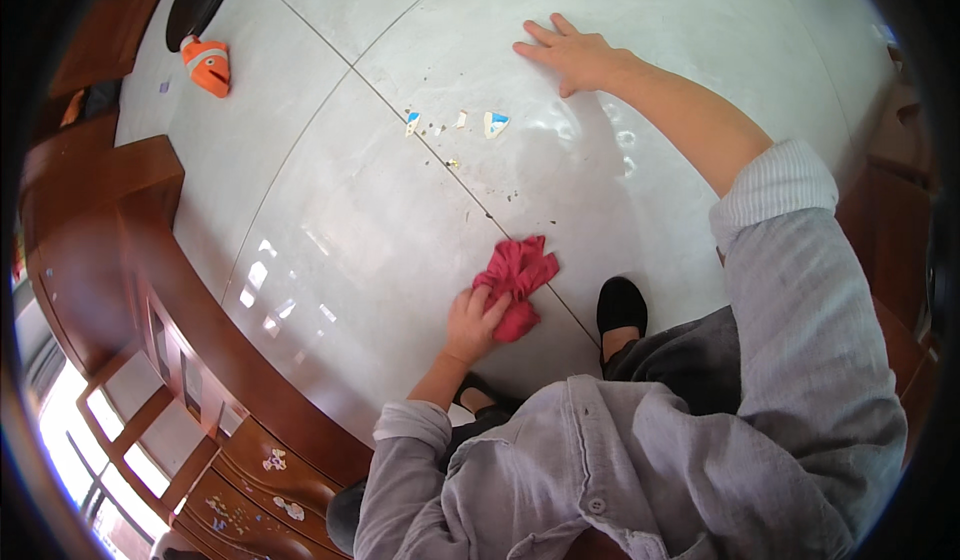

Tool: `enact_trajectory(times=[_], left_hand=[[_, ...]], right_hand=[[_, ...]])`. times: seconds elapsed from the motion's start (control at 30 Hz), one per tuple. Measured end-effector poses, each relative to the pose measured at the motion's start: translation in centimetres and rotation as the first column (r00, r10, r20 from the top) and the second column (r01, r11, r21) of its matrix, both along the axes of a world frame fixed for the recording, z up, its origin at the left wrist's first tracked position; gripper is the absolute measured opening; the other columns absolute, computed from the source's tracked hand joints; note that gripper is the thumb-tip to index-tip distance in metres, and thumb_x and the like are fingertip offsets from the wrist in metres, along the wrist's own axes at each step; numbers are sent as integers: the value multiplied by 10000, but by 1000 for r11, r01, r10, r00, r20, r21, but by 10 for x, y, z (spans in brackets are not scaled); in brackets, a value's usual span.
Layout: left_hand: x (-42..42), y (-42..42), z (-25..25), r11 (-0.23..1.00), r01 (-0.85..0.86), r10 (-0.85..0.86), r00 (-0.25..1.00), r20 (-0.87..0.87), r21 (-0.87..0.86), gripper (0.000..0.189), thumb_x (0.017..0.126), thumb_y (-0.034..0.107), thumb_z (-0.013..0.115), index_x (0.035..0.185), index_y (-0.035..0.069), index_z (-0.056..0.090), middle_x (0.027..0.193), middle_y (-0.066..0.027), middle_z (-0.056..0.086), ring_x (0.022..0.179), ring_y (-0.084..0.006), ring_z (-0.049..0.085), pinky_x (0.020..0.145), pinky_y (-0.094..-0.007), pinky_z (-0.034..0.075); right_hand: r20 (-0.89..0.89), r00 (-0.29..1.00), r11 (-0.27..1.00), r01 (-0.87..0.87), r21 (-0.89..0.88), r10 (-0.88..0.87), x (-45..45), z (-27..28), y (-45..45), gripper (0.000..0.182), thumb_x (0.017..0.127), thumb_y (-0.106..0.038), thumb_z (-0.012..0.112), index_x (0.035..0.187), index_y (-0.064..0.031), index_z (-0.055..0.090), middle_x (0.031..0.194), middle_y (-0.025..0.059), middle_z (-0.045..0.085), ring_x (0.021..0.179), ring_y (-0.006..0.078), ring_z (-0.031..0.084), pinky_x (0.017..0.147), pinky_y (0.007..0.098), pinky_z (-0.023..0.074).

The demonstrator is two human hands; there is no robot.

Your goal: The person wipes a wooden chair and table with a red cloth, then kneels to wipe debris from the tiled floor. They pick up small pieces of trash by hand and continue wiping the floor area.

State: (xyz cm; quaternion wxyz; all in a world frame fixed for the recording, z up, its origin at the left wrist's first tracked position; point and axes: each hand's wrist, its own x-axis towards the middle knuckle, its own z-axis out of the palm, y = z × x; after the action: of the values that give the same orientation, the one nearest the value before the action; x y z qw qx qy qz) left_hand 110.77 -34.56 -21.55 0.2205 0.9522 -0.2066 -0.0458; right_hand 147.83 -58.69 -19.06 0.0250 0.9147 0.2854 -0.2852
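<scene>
My left hand [475, 320] grips a crumpled red cloth [517, 275] on the pale tiled floor [360, 207], near my feet. My right hand [574, 54] reaches far forward over the floor with its fingers spread and holds nothing. Whether its palm touches the tile cannot be told. Between the hands lie scraps: a blue and white piece [496, 124], a smaller blue and white piece [412, 123], a pale fragment [461, 119] and dark crumbs scattered around a tile joint.
An orange toy fish [208, 66] lies at the upper left beside a round black base [201, 1]. Brown wooden furniture [217, 297] with stickers curves along the left. More wooden furniture [885, 237] stands at the right. My black shoe [622, 305] rests on the floor.
</scene>
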Motion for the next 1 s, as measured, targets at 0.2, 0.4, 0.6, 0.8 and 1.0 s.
enact_trajectory(times=[0.2,0.4,0.6,0.8,1.0], left_hand=[[128,24,-23,991,-134,131,974,184,1,533,627,131,765,1142,152,626,1182,-157,546,978,-352,550,811,-421,482],[247,23,48,949,-315,296,908,298,18,494,586,98,775,1057,189,661,1084,-39,565,938,-282,544,734,-371,525],[158,-68,79,902,-399,432,851,299,-166,503,633,115,766,1123,145,657,1095,-132,565,968,-320,549,793,-390,486],[38,-131,4,986,-60,56,998,-31,-157,553,650,89,654,1196,158,607,1155,-104,537,994,-317,530,802,-416,464],[121,-110,-34,995,-9,17,996,82,-97,485,674,100,651,1153,150,595,1126,-127,555,955,-330,540,754,-431,456]], right_hand=[[10,998,998,-64,3,64,5,-10,-5,1017,663,-53,780,1485,-274,224,1575,3,81,1433,342,108,934,386,529],[-8,999,999,-39,-25,39,12,9,16,1075,650,-62,797,1493,-304,174,1576,-13,58,1432,339,108,947,408,525],[21,999,999,-48,-18,49,13,1,-4,1025,652,-154,811,1481,-305,227,1570,-10,103,1429,314,145,926,405,530],[79,996,999,48,-4,-48,5,4,-9,1007,637,-386,816,1472,-336,257,1572,17,138,1439,281,148,850,442,510],[124,987,993,98,59,-105,5,-12,-28,1016,643,-439,810,1479,-334,243,1579,40,113,1446,291,121,828,540,469]])
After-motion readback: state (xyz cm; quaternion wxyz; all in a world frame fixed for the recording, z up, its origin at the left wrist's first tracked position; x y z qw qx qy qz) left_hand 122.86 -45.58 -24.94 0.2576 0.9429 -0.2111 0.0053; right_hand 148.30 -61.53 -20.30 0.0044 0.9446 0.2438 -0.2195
